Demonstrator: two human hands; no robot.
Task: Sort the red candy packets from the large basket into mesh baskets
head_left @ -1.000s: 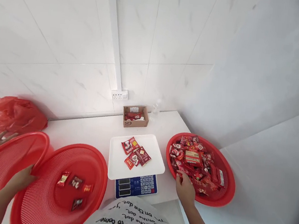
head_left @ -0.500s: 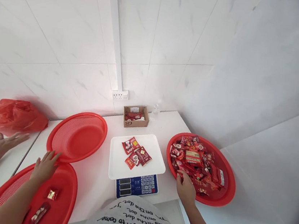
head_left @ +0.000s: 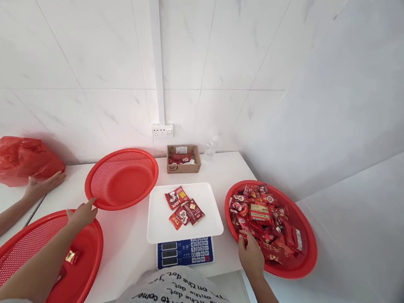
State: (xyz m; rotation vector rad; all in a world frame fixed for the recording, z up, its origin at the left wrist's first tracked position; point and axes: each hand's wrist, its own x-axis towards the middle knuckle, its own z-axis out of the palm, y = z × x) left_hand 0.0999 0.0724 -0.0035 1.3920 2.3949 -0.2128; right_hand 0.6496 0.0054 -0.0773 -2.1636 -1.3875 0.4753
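My left hand (head_left: 83, 216) reaches over the front red basket (head_left: 97, 237) and touches the near rim of the back red basket (head_left: 135, 182), thumb and fingers apart. Inside the front basket a small red and gold packet (head_left: 72, 255) shows; my forearm hides part of another. My right hand (head_left: 252, 259) is closed at the near rim of the right red basket (head_left: 305, 267), which is heaped with red snack packets (head_left: 262, 213). Between my hands, a white tray (head_left: 156, 224) sits on a blue weighing scale (head_left: 185, 252), with several red packets (head_left: 183, 210) on it.
Another person's hand (head_left: 41, 188) lies against a red plastic bag (head_left: 20, 161) at the far left. A small cardboard box (head_left: 183, 168) with red packets and a clear plastic object (head_left: 210, 150) stand by the wall. A socket (head_left: 162, 130) is above.
My left hand has moved right and away from me, and the back basket has shifted the same way. The other person's hand has moved right along the bag. My right hand stays put.
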